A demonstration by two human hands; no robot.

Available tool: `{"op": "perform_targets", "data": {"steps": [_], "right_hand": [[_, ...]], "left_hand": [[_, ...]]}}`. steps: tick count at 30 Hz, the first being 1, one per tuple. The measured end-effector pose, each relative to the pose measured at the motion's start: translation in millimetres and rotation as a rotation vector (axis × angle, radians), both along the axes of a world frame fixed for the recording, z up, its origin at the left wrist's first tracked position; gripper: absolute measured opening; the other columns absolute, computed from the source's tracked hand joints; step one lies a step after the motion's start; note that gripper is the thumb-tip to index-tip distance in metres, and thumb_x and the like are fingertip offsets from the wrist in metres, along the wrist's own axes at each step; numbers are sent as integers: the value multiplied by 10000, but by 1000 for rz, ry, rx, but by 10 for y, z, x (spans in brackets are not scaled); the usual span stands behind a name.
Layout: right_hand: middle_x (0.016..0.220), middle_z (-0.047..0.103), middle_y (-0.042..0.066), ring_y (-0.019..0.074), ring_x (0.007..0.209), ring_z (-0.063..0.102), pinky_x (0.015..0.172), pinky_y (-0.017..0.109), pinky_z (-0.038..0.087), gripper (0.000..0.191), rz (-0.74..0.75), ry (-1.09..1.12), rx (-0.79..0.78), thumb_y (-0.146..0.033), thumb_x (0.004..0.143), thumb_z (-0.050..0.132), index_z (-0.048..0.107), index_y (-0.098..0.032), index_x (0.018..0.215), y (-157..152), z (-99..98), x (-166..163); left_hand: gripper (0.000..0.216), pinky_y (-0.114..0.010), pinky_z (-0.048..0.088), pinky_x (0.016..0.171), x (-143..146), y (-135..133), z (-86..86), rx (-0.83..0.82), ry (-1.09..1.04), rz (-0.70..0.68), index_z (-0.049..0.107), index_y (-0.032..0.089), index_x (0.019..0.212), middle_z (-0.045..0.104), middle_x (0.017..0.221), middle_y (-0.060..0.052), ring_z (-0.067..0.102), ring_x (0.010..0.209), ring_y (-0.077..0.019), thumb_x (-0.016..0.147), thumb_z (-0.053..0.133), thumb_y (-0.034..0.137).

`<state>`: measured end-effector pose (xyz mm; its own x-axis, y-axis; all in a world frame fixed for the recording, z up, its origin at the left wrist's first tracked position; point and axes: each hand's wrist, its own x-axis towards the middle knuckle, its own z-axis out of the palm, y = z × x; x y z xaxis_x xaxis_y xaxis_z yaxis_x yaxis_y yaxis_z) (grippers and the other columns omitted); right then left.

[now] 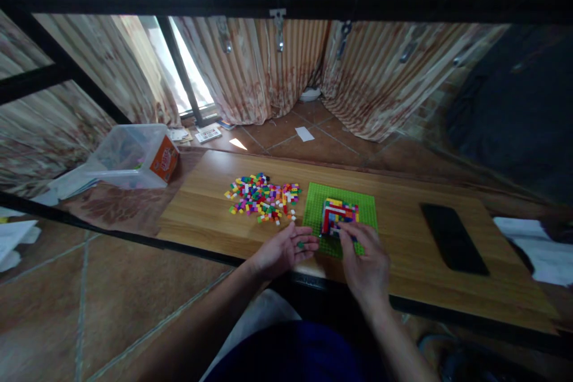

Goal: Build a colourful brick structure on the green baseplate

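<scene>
On a green studded baseplate stands a low structure of many-coloured toy bricks, with red and white rows on top. My left hand is palm up beside the plate's near left corner, fingers slightly curled. A small green toy brick lies on those fingers. My right hand reaches over the near side of the plate, thumb and fingertips pinched together at the structure's near right part. Whatever sits between those fingertips is too small and covered to make out. Loose coloured bricks are spread left of the plate.
A black phone-like slab lies on the wooden table at right, with white paper past it. A clear plastic box with an orange label stands at left. A black metal bar crosses above, before curtains.
</scene>
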<state>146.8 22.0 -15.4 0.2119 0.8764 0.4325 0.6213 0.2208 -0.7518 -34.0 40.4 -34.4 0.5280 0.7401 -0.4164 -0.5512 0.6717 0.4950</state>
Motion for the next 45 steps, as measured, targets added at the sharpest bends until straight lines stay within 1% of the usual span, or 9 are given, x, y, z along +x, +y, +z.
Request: {"op": "perform_targets", "data": {"steps": [3, 5, 11, 17, 22, 26, 32, 37, 45], "right_hand": [[995, 642, 49, 185, 954, 582, 862, 359, 473, 202, 187, -75, -88, -299, 918, 503, 688, -245, 978, -225, -13, -224], [1004, 637, 51, 195, 970, 568, 866, 367, 463, 201, 248, -162, -89, -274, 918, 502, 682, -245, 1004, -278, -78, -327], [1011, 619, 63, 222, 948, 529, 832, 381, 436, 207, 251, -397, -65, -273, 909, 527, 685, -248, 1040, -162, -213, -409], [956, 637, 52, 216, 899, 513, 795, 363, 402, 185, 228, -477, -46, -286, 913, 533, 701, -245, 980, -129, -241, -422], [948, 663, 57, 213, 899, 526, 800, 357, 400, 214, 226, -452, -51, -239, 933, 481, 692, -212, 946, -132, -243, -419], [935, 681, 41, 198, 894, 555, 812, 344, 415, 206, 223, -321, -67, -246, 933, 485, 685, -218, 971, -132, -191, -344], [931, 676, 44, 190, 902, 580, 838, 348, 442, 205, 13, -66, -50, -343, 899, 543, 706, -223, 930, 32, -125, 31], [976, 625, 59, 197, 941, 568, 866, 373, 439, 237, -57, 20, -62, -406, 850, 579, 724, -227, 902, 262, -149, 315], [1115, 581, 67, 234, 1074, 502, 948, 434, 380, 255, -41, -66, -71, -467, 809, 600, 747, -265, 865, 416, -267, 399]], "left_hand": [[429, -332, 373, 948, -40, 17, -61, 16, -109, -40, 579, 146, 1103, 619, 1088, -109, 580, 1021, -190, 932, 418, 506], [438, -312, 363, 938, -55, 27, -101, 31, -147, -60, 575, 162, 1123, 612, 1109, -95, 568, 1023, -177, 943, 386, 513], [480, -274, 402, 801, -78, 31, -154, 23, -181, -88, 593, 177, 1146, 632, 962, -53, 579, 822, -145, 942, 363, 545], [512, -264, 403, 773, -87, 34, -153, 45, -175, -110, 590, 180, 1189, 637, 944, -46, 575, 821, -141, 944, 344, 556], [497, -288, 371, 860, -99, 40, -167, 56, -166, -124, 581, 190, 1197, 632, 1029, -57, 573, 888, -147, 947, 342, 549], [467, -337, 329, 967, -94, 34, -146, 63, -177, -129, 566, 190, 1204, 622, 1120, -88, 576, 989, -174, 941, 381, 529], [473, -397, 315, 1006, -93, 31, -129, 61, -140, -119, 538, 180, 1247, 552, 1302, -144, 508, 1190, -246, 937, 404, 511], [436, -398, 339, 977, -101, 45, -143, 51, -148, -128, 538, 172, 1245, 555, 1295, -147, 522, 1163, -245, 946, 416, 466], [396, -377, 365, 930, -93, 36, -148, 49, -157, -120, 551, 162, 1218, 584, 1240, -141, 560, 1084, -225, 948, 436, 427]]}}
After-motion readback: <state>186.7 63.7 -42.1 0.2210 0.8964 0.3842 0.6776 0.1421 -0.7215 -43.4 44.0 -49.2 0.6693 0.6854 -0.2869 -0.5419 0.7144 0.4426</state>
